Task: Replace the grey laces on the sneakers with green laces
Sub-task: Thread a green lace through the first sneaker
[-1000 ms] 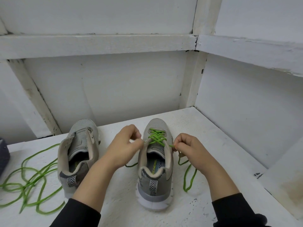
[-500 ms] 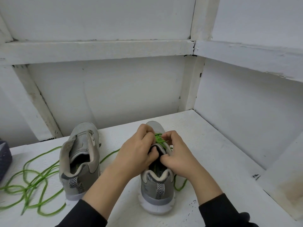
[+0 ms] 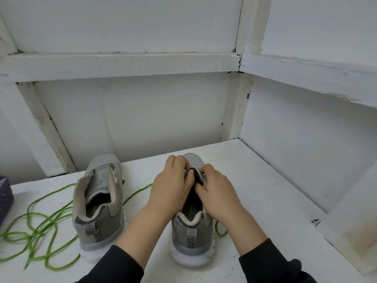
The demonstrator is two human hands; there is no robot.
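Note:
Two grey sneakers stand heel-toward-me on the white surface. The right sneaker (image 3: pixel 190 240) sits under both hands. My left hand (image 3: pixel 171 185) and my right hand (image 3: pixel 217 193) meet over its tongue (image 3: pixel 193 174), fingers curled and pinching the dark tongue edge. Its green lacing is hidden beneath my hands; loose green ends trail out at its left (image 3: pixel 138 193) and right (image 3: pixel 219 231). The left sneaker (image 3: pixel 100 201) has no lace in its eyelets. A second green lace (image 3: pixel 40 225) lies tangled on the surface to its left.
White walls with wooden framing close off the back and the right side. A white ledge (image 3: pixel 350 237) rises at the right. A dark blue-grey object (image 3: pixel 5 198) sits at the far left edge.
A second ago my hands were apart, each pulling a green lace end sideways. They came together over the right sneaker's tongue, which now folds up between my fingers. The camera tilted slightly.

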